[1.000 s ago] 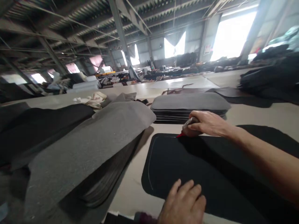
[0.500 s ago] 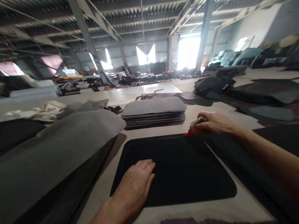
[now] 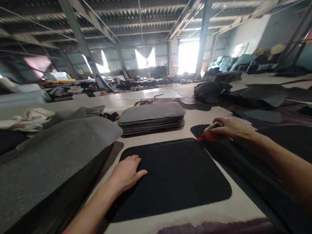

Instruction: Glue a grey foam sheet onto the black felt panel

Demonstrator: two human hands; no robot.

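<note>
A black rounded-corner mat (image 3: 175, 177) lies flat on the pale work table (image 3: 156, 135) in front of me. My left hand (image 3: 126, 172) rests palm down on its near left part, fingers stretched out. My right hand (image 3: 225, 128) is closed on a red-tipped marker (image 3: 207, 131), with the tip touching the mat's far right corner. A thin light line runs along the mat's far edge.
A stack of grey mats (image 3: 151, 118) stands just beyond the black one. A thick pile of grey felt sheets (image 3: 56, 152) fills the left. Dark fabric pieces (image 3: 258, 97) lie at the right and under my right arm. A purple strip (image 3: 214, 227) lines the near edge.
My right hand has drawn the marker rightwards along the mat's far edge to its corner. My left hand has slid left across the mat. The view has turned to the right.
</note>
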